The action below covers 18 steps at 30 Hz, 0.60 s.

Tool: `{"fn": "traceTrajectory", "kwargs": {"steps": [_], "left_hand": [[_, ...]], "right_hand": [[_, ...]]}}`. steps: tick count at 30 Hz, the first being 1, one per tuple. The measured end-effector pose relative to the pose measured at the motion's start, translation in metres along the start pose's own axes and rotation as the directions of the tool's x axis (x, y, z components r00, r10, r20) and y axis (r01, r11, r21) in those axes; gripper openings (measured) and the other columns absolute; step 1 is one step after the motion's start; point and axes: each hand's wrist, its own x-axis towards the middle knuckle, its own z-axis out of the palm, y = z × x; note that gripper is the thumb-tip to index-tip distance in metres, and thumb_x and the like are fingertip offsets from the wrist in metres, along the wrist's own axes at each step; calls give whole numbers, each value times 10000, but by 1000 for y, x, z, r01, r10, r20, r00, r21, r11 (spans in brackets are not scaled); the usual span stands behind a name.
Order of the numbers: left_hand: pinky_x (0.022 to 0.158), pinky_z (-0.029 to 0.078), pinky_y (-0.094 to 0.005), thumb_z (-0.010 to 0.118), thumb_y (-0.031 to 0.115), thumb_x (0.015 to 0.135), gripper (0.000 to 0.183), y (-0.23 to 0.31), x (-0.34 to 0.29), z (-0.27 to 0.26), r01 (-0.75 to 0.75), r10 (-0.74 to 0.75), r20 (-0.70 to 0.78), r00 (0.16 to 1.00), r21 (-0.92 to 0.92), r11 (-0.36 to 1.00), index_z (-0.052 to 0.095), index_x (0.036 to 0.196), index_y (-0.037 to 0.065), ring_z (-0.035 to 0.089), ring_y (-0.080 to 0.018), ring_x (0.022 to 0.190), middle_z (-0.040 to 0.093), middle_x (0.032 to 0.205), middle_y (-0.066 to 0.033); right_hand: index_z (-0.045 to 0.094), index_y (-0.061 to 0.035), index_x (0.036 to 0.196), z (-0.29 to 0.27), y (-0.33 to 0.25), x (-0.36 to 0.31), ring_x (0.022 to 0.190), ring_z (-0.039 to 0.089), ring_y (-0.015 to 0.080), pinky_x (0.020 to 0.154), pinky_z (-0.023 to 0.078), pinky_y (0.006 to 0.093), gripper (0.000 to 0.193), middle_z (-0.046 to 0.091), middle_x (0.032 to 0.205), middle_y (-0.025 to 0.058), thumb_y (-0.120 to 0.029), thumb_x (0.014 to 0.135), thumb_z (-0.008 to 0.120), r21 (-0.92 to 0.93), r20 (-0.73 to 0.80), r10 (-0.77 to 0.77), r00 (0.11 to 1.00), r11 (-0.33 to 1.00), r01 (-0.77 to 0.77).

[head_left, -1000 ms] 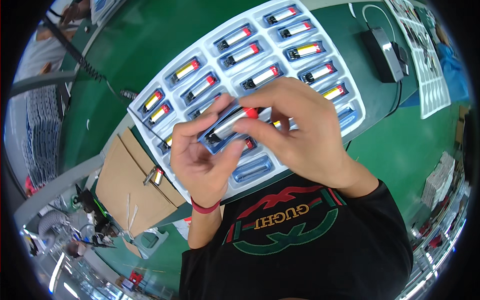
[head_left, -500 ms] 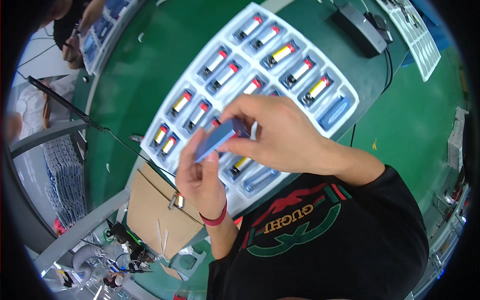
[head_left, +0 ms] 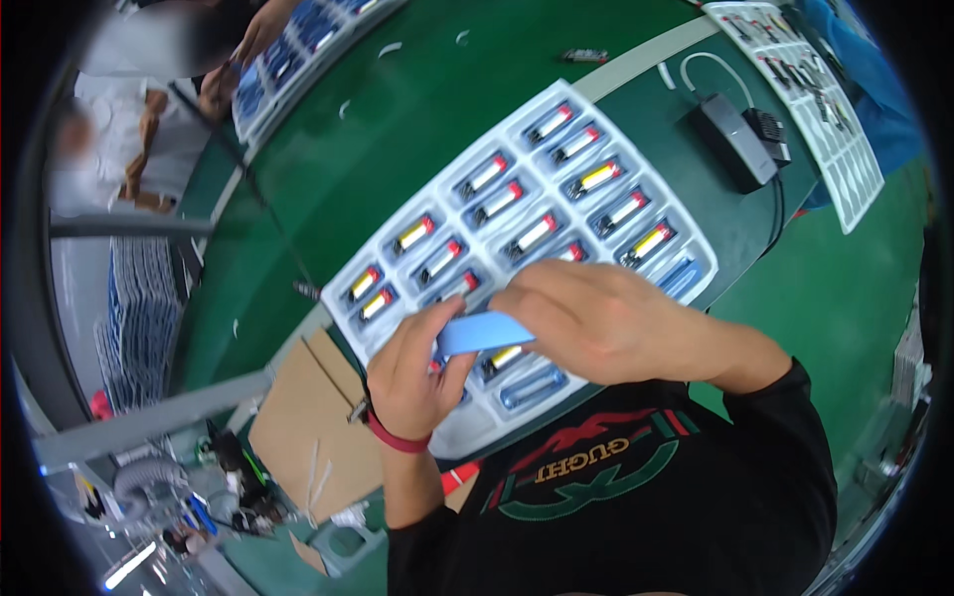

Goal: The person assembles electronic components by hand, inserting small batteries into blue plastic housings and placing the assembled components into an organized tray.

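Between both hands is a blue, flat, rectangular piece, like a small casing; its exact kind I cannot make out. My left hand, with a red band at the wrist, pinches its left end between thumb and fingers. At the other end, my right hand closes its fingers round the piece and covers part of it. Under the hands lies a white moulded tray with small cylinder-like parts in its pockets, white or yellow with red ends, such as this part. A blue piece sits in the right corner pocket.
On the green table are a black power adapter with cables and a second white tray of small parts. Brown cardboard lies at lower left. Another person's hand works at a tray at upper left.
The blue piece has turned from a steep slant to nearly level, with its broad face showing. The view has shifted, so the tray appears lower and further right. Both hands keep hold.
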Motion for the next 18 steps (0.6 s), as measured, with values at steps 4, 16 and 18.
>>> {"fn": "traceTrajectory", "kwargs": {"steps": [4, 16, 18], "left_hand": [[584, 494, -355, 736, 71, 704, 341, 0, -1, -4, -16, -10, 148, 989, 179, 984, 561, 988, 0, 611, -293, 679, 608, 813, -131], [570, 470, -302, 743, 277, 784, 269, -36, -70, -46, 317, -310, 295, 904, 27, 948, 628, 908, 67, 584, -196, 614, 614, 728, -59], [573, 450, -265, 723, 294, 814, 284, -82, -80, -65, 575, -552, 167, 817, -168, 801, 636, 922, 45, 554, -150, 608, 620, 728, -56]], "right_hand": [[532, 35, 1045, 4, -1, 3, 725, 633, 290, 564, 526, 354, 397, 573, 852, 136, -63, 690, 682, 31, 243, 87, 966, 995, -97], [572, 5, 970, 77, -39, -22, 712, 607, 254, 569, 504, 344, 292, 548, 843, 106, -131, 751, 708, 179, 451, 62, 890, 971, -158], [571, 1, 945, 89, -43, -20, 741, 595, 261, 597, 499, 349, 260, 534, 858, 108, -137, 768, 703, 203, 420, 15, 907, 973, -110]]}}
